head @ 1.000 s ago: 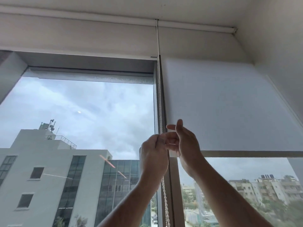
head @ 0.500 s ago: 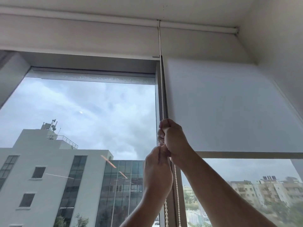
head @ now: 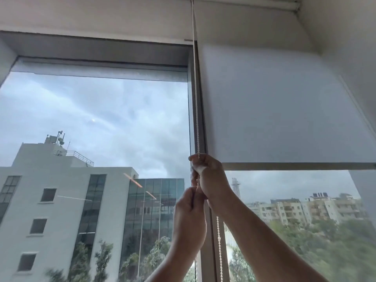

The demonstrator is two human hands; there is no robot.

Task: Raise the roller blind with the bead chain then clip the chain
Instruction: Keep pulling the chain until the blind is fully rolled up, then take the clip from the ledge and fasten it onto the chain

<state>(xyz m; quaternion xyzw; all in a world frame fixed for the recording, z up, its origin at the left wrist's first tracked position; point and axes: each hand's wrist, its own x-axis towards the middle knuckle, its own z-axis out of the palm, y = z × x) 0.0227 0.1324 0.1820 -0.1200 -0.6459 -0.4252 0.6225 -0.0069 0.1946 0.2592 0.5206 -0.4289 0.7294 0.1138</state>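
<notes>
A white roller blind (head: pixel 284 108) covers the upper half of the right window pane; its bottom bar (head: pixel 295 166) hangs level beside my upper hand. The white bead chain (head: pixel 195 98) drops from the top rail along the grey mullion. My right hand (head: pixel 209 178) grips the chain high up, fingers curled round it. Just below, my left hand (head: pixel 189 218) grips the same chain in a fist. A second strand of the chain (head: pixel 218 241) hangs free under my right wrist. No clip shows.
The left pane's blind (head: pixel 97 69) is rolled almost fully up. The grey mullion (head: pixel 201 119) divides the two panes. A white wall (head: pixel 350 58) closes in on the right. Buildings and trees lie outside the glass.
My right hand has closed from open fingers onto the chain above my left hand. Both hands hold the chain lower against the blind's bottom bar, and the view has tilted down.
</notes>
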